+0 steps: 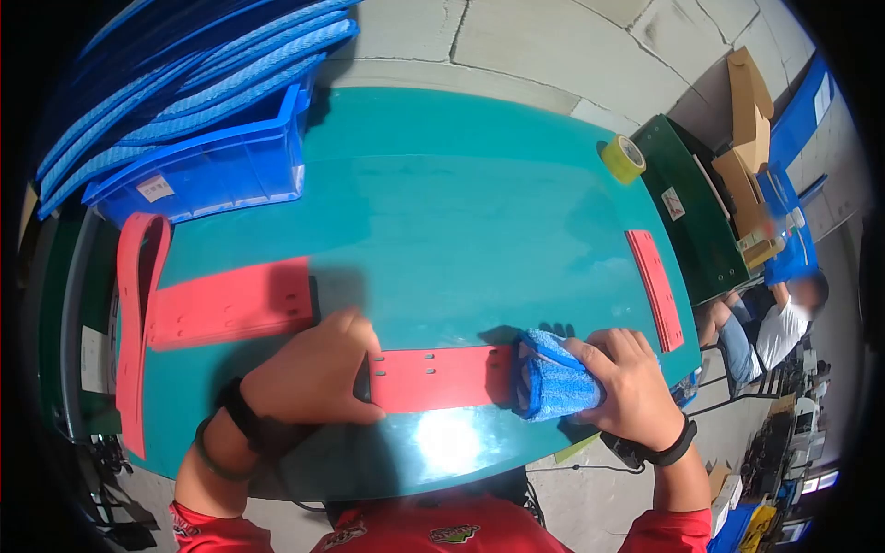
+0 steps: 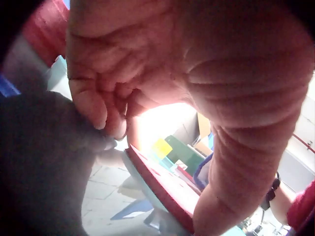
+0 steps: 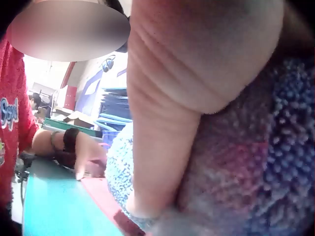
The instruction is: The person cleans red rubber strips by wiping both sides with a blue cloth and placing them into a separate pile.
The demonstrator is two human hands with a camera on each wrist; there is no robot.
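Note:
A flat red strip (image 1: 442,379) with small slots lies across the green table near its front edge. My left hand (image 1: 309,373) grips the strip's left end between thumb and fingers; in the left wrist view the strip's edge (image 2: 162,189) runs between the thumb and the fingers of that hand (image 2: 147,59). At the strip's right end my right hand (image 1: 631,382) holds a folded blue cloth (image 1: 558,380) against it, hiding that end. The right wrist view shows the cloth (image 3: 118,167) bunched under the hand (image 3: 172,98), with the red strip (image 3: 101,194) beside it.
More red strips lie at the left (image 1: 230,304), one looped strip (image 1: 134,323) at the left edge, and others at the right (image 1: 654,290). A blue bin (image 1: 221,170) with blue cloths stands back left, yellow tape (image 1: 623,159) back right. A person (image 1: 774,323) sits beyond the right side.

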